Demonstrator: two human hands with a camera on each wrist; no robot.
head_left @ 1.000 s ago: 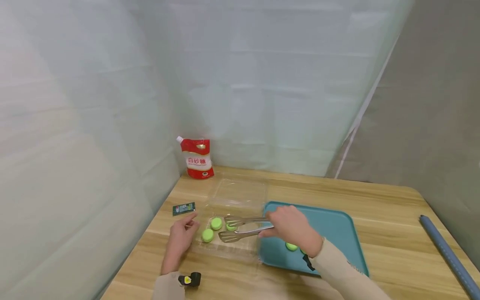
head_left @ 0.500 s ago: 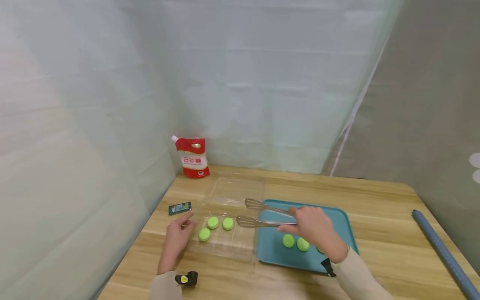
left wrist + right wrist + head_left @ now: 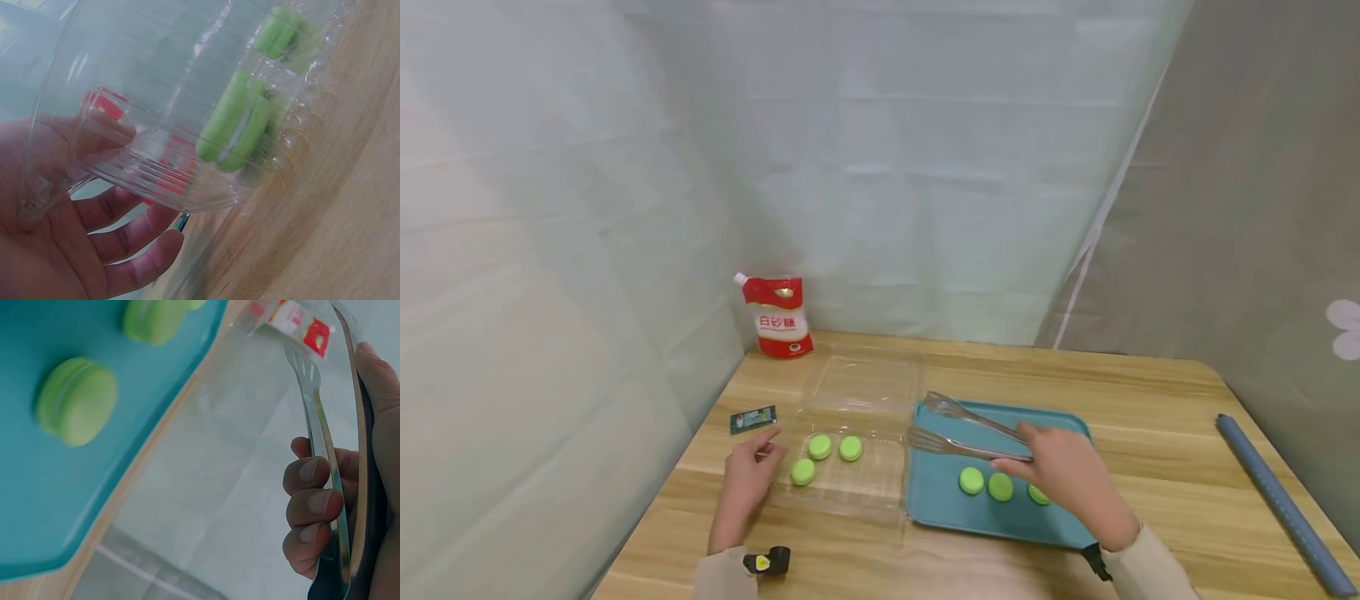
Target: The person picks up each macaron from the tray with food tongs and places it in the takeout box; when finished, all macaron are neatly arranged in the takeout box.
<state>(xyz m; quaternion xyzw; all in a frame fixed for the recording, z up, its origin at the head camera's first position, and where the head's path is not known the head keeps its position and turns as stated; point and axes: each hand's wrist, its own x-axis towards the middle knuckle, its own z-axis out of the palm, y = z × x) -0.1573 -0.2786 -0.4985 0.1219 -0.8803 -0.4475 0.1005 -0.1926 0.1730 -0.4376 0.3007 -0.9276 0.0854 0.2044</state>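
Note:
My left hand [image 3: 752, 467] grips the left edge of a clear plastic clamshell box [image 3: 872, 483]; in the left wrist view the thumb shows through the box wall [image 3: 150, 169], with the other fingers outside. Three green macarons [image 3: 820, 447] sit in the left part of the box, whose lid [image 3: 868, 379] lies back behind it. My right hand [image 3: 1063, 467] holds metal tongs [image 3: 955, 447], their arms spread and nothing between the slotted tips. The tongs hang over the teal tray [image 3: 940, 508], where three green macarons [image 3: 972, 480] lie in a row.
A red and white sugar pouch [image 3: 778, 321] stands at the back left by the curtain. Beside my left hand lies a small dark packet [image 3: 752, 419]. A long grey-blue rod [image 3: 1285, 500] lies along the table's right side. Pale curtains [image 3: 887, 167] enclose the table.
My right hand has carried the spread tongs rightward from over the box to over the tray, leaving the third macaron in the box. My left hand stays at the box's edge.

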